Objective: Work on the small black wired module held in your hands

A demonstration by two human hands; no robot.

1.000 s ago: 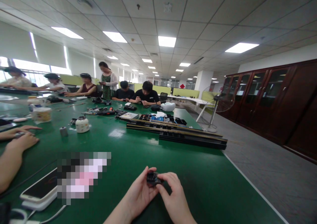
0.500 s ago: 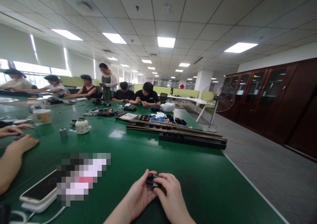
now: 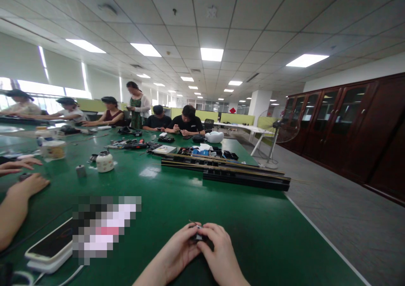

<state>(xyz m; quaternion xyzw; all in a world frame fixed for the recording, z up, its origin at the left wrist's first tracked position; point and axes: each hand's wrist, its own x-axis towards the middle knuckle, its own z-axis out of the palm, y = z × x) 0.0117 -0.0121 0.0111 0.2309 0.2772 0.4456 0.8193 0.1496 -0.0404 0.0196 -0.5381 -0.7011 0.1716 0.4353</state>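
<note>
A small dark part with a grey face (image 3: 199,236) sits between my two hands, just above the green table (image 3: 268,231). My left hand (image 3: 182,246) is closed around its left side, fingers curled beneath. From the right, my right hand (image 3: 218,246) pinches the same part between thumb and fingertips. A thin brownish strip or wire (image 3: 193,222) sticks up at its top edge. Fingers cover most of the part, so its exact kind cannot be made out.
A phone (image 3: 52,239) on a white stand lies left. Another person's hands (image 3: 30,184) rest at the left edge. Beyond are a white jar (image 3: 104,161), a grey cylinder (image 3: 81,171), black rails with brass rods (image 3: 247,179), tools (image 3: 133,144) and a standing fan (image 3: 274,142).
Both hands have turned the small part, so its grey face and a thin strip now show. My left fingers have curled further over it. The other person's fingers at left have lifted and spread.
</note>
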